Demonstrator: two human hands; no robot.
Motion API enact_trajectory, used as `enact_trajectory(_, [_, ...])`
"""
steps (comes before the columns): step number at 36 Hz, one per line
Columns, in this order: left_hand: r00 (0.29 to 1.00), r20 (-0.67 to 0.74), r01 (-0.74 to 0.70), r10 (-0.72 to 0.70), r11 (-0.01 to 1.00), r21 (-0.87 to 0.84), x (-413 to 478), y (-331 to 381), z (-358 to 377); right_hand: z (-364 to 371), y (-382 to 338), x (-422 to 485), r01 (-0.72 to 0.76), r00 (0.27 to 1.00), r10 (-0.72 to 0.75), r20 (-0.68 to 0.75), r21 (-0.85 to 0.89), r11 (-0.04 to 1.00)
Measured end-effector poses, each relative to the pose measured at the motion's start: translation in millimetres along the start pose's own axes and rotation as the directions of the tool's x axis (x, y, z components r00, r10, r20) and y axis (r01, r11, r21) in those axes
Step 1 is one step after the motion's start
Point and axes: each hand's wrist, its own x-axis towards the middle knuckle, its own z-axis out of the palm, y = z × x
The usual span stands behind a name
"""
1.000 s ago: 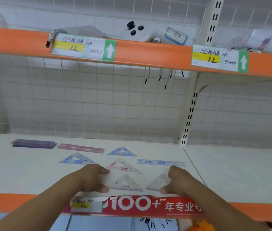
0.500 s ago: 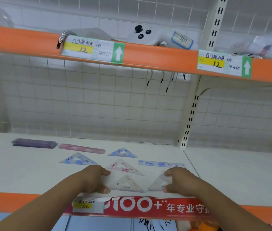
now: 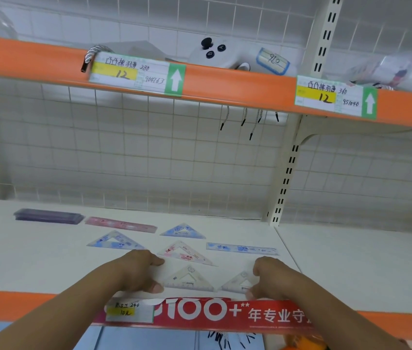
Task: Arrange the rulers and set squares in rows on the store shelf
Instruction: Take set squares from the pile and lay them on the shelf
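A clear plastic triangle, the right set square (image 3: pixel 236 284), lies flat at the front of the smooth white shelf (image 3: pixel 36 261), its corner pinched by the right hand (image 3: pixel 271 276). The left hand (image 3: pixel 134 271) has thumb and forefinger apart beside the matching left set square (image 3: pixel 188 280); whether they touch it is unclear. Behind lies a thin blue ruler (image 3: pixel 241 248).
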Motion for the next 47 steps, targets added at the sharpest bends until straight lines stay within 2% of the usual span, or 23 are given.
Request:
enact_trajectory(9, [1.0, -0.003, 0.011, -0.011, 1.0, -0.02, 1, -2, 1, -1, 2, -1, -0.004, 1.0, 0.004, 0.002, 0.062, 0.998])
enact_trajectory(25, [1.0, 0.003, -0.004, 0.004, 1.0, -0.014, -3, 1, -2, -4, 8, 4, 0.104, 0.989, -0.103, -0.102, 0.004, 0.995])
enact_trajectory(34, [1.0, 0.011, -0.004, 0.004, 1.0, -0.015, -4, 2, -2, 0, 10, 7, 0.119, 0.992, -0.117, -0.049, 0.033, 0.992])
enact_trajectory(47, [1.0, 0.013, -0.001, 0.001, 1.0, -0.008, -3, 2, -2, -2, 10, 9, 0.103, 0.994, -0.099, -0.055, 0.082, 0.991])
